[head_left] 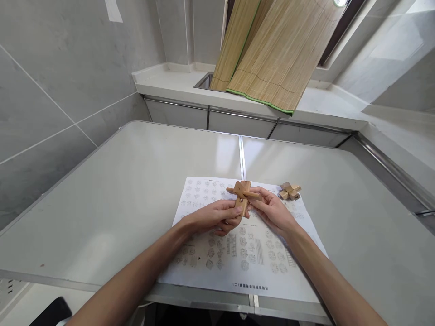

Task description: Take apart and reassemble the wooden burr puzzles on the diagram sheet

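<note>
Left hand [228, 217] and right hand [270, 208] pinch, between the tabletop's [112, 203] near and far edges, a wooden assembly [240, 190]. One plank [241, 207] points to the far edge, near end by the left thumb [235, 211], crossbar [253, 195] at the right hand.

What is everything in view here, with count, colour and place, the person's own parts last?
cross-shaped wooden assembly: one, light brown, held over the sheet
wooden-block cluster: one, brown, at the sheet's far right corner
printed paper sheet: one, white, on the table
smooth-topped table: one, pale grey, under the sheet
slatted matting: piece count unclear, tan with green edging, over the counter
long counter: one, white, beyond the table
metal sink: one, grey, partly behind the matting
flat strip: one, white, upper left wall
unidentified object: one, black, lower left
left hand grip: one, bare, on the assembly's near end
right hand grip: one, bare, at its right side
</note>
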`<state>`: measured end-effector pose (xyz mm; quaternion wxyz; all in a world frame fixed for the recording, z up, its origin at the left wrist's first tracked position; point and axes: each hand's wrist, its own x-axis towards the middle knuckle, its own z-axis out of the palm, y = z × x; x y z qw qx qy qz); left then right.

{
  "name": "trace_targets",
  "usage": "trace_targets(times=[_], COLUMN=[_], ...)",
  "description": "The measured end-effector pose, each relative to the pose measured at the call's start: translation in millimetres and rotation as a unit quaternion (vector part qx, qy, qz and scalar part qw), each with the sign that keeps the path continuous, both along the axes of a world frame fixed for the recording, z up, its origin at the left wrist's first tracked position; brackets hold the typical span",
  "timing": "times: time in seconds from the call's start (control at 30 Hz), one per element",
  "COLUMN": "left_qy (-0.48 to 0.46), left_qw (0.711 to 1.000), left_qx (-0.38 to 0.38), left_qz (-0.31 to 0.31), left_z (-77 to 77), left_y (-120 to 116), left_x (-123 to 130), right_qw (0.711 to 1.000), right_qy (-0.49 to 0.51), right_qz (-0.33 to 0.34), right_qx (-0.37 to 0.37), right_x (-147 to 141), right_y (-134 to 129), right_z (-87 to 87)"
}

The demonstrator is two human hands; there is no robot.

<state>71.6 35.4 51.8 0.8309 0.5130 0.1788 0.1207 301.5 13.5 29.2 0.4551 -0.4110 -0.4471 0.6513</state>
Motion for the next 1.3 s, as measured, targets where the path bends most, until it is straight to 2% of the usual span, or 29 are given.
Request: trace_targets(times=[0.23,0.47,0.67,0.77,0.9,1.03,1.13,1.3], left_qy=[-0.017,-0.030,-0.006,0.025,0.058,0.069,0.073,0.076], left_qw=[0.999,0.998,0.998,0.994,0.982,0.970,0.966,0.964], left_qx=[0.032,0.033,0.009,0.011,0.024,0.033,0.034,0.021], left_qz=[0.011,0.041,0.067,0.108,0.181,0.230,0.248,0.254], left_z=[-3.3,-4.5,-4.7,-4.1,-3.8,-5.2,-5.3,-4.7], left_y=[-1.2,-1.3,2.4,4.3,5.1,5.4,5.2,4.7], left_x=[2.7,4.8,3.5,3.2,5.6,8.3,9.1,9.3], right_qw=[1.000,0.998,0.989,0.985,0.987,0.981,0.966,0.953], right_qy=[0.015,0.042,0.040,0.054,0.102,0.169,0.225,0.255], right_qz=[0.026,0.045,0.138,0.156,0.104,-0.018,-0.096,-0.150], right_qx=[-0.008,-0.013,-0.019,-0.041,-0.075,-0.094,-0.086,-0.063], right_x=[3.9,3.0,1.1,0.0,-1.3,2.5,9.0,20.6], right_y=[0.2,1.3,-0.7,-2.4,-1.1,6.1,13.1,21.3], right_z=[-1.5,-4.5,1.6,3.0,-1.8,-9.5,-15.1,-24.8])
